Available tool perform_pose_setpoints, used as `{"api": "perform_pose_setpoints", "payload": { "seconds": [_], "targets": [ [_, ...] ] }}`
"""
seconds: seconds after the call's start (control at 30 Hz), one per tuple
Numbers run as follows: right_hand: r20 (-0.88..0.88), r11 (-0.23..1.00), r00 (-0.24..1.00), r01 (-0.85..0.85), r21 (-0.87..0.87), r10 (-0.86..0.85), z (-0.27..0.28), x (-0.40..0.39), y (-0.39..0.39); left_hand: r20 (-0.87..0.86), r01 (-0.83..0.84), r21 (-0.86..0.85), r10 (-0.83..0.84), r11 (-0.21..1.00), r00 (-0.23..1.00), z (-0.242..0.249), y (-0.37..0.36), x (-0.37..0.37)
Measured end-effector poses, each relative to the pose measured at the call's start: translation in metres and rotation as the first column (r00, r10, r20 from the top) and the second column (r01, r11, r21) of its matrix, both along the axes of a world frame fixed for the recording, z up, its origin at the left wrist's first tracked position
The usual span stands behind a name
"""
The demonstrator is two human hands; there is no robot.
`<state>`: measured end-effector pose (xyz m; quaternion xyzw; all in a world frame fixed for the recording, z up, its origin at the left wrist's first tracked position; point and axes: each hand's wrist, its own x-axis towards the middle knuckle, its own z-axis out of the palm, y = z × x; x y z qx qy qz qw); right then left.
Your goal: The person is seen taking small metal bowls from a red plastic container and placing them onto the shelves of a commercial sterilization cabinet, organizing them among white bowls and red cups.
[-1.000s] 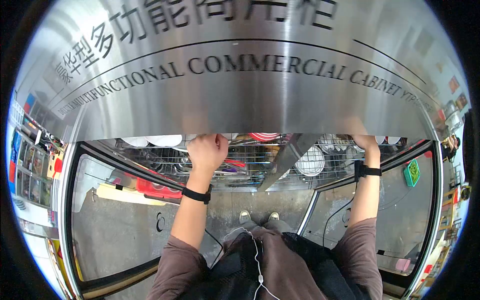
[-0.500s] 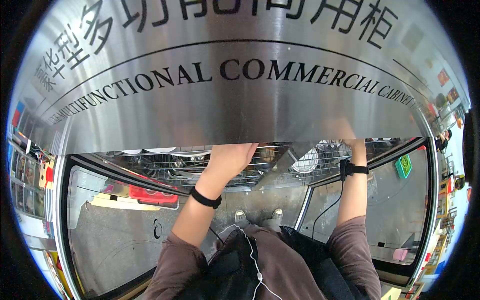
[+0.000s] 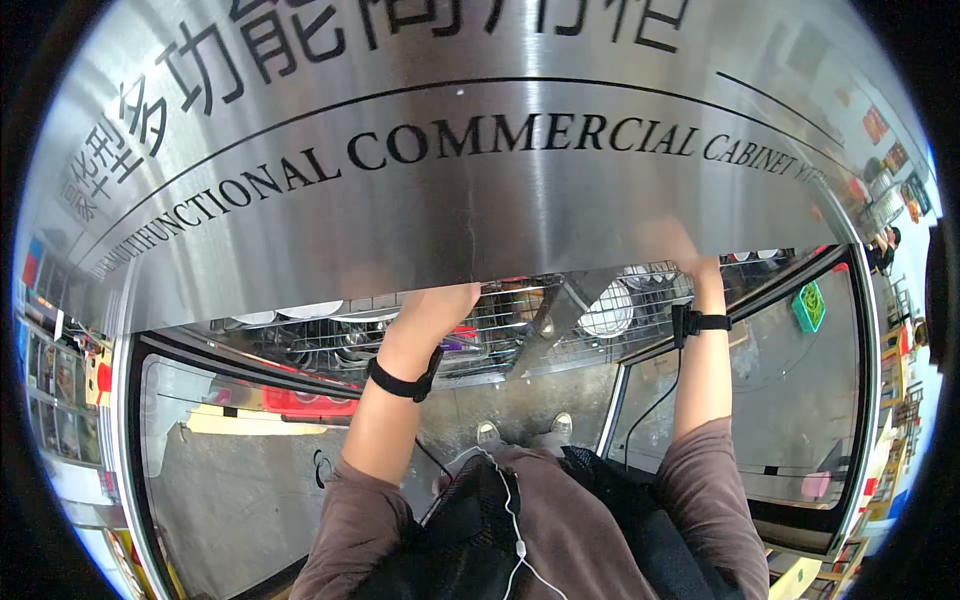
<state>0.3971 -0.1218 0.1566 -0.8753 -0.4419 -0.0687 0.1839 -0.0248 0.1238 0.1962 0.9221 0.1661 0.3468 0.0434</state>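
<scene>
Where the steel panel (image 3: 480, 190) ends, both hands (image 3: 440, 300) half-hidden.

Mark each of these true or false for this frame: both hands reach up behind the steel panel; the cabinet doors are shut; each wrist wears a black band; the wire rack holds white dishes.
1. Both hands reach up behind the steel panel: true; left hand and right hand are partly hidden.
2. Glass doors shut: false, both stand open.
3. Black bands on both wrists: true.
4. Wire rack holds white dishes: true.
5. Panel is blank: false, it bears lettering.
</scene>
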Motion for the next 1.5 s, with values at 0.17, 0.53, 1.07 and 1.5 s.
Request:
{"api": "perform_pose_setpoints", "payload": {
  "seconds": [0.17, 0.53, 1.07, 1.5],
  "targets": [
    [0.108, 0.994, 0.994, 0.008, -0.105, 0.003, 0.043, -0.040, 0.007, 0.032, -0.008, -0.320, 0.019, 0.947, 0.999, 0.027, -0.018, -0.035],
    [0.132, 0.973, 0.965, 0.220, 0.068, -0.227, 0.012, -0.035, 0.009, 0.380, 0.576, -0.491, -0.434, 0.654, 0.817, 0.035, -0.088, -0.090],
    [-0.320, 0.817, 0.922, 0.006, 0.576, 0.219, 0.072, -0.038, -0.069, 0.311, 0.602, -0.325, -0.519, 0.730, 0.796, 0.051, -0.205, 0.139],
    [0.244, 0.446, 0.969, -0.239, 0.862, 0.046, 0.050, -0.030, -0.084, 0.089, 0.418, -0.299, -0.411, 0.858, 0.907, 0.026, -0.199, 0.246]
  ]
}}
